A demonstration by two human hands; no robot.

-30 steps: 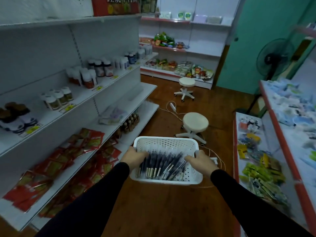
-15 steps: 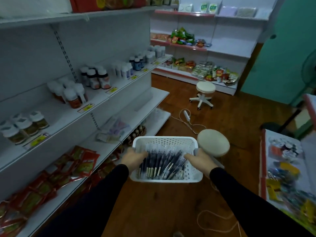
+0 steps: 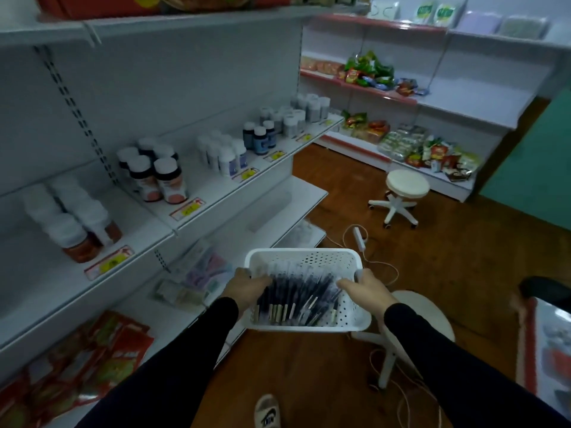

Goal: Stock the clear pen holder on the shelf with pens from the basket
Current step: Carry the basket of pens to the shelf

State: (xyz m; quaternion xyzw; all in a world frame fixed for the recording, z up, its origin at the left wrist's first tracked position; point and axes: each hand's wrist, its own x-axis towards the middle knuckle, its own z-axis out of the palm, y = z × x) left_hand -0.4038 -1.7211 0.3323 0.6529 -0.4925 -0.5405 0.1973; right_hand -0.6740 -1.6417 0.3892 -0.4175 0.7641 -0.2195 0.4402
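Gripping the left rim of a white perforated basket (image 3: 304, 290) with the left hand (image 3: 245, 287), thumb curling over the edge and down inside. Gripping the right rim likewise with the right hand (image 3: 363, 290), thumb hooking over the top. Carrying the basket level at about waist height, both arms in black sleeves.

Holding a dense bundle of dark-barrelled pens (image 3: 296, 299) inside the basket, lying lengthwise, pale ends pointing toward the carrier. Looking like a full load, none lifted out.

Standing in a shop aisle over a wooden floor, one sandalled foot (image 3: 267, 412) showing at the bottom edge. Facing white shelving (image 3: 216, 193) on the left, stocked with capped bottles (image 3: 154, 173) on the middle tier, red packets (image 3: 102, 353) lower down and pastel packs just beside the basket's left side. Passing a round white stool (image 3: 423, 313) just right of the basket, with a second stool (image 3: 406, 188) further ahead and a cable trailing across the floor.

Showing no clear pen holder with any certainty; possibly a transparent box on the lower shelf ahead of the basket, but too blurred to tell. Judging the task as barely begun: still bringing the pens over, with finding the holder, setting the basket down or freeing a hand, and loading every pen all remaining.
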